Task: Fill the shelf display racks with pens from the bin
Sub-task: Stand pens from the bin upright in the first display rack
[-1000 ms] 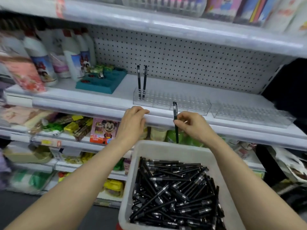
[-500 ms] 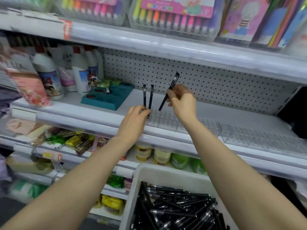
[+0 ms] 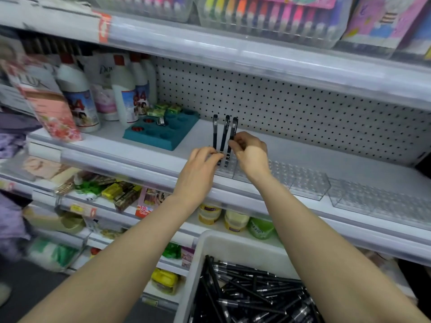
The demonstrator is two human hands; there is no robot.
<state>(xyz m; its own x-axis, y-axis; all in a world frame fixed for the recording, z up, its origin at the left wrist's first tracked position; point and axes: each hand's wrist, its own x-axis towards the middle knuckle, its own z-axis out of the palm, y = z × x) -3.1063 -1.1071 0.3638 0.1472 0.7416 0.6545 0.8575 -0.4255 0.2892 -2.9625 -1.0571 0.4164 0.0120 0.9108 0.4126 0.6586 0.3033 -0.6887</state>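
Three black pens stand upright, side by side, in the left end of a clear display rack [image 3: 303, 183] near the centre of the head view. The rack sits on the white shelf [image 3: 140, 157] in front of a pegboard [image 3: 279, 108].

The right hand [image 3: 253, 157] pinches the rightmost pen [image 3: 234, 129] low on its barrel between thumb and fingertips, with the pen's tip down in the rack's holes. The middle pen [image 3: 225, 134] and the left pen [image 3: 215, 131] stand free just beside it. The left hand [image 3: 198, 171] reaches to the rack's front left corner with its fingers bent, the tips right at the base of the pens. I cannot tell if they grip anything or only touch.

A second clear rack [image 3: 373, 201] lies further right on the same shelf. At the lower centre and right of the frame, a white bin [image 3: 233, 248] holds a loose heap of black pens [image 3: 251, 299].

To the left on the shelf sit a teal tray [image 3: 161, 134] and, behind it, white bottles [image 3: 79, 99]. Packs of coloured markers [image 3: 268, 19] line the shelf above.
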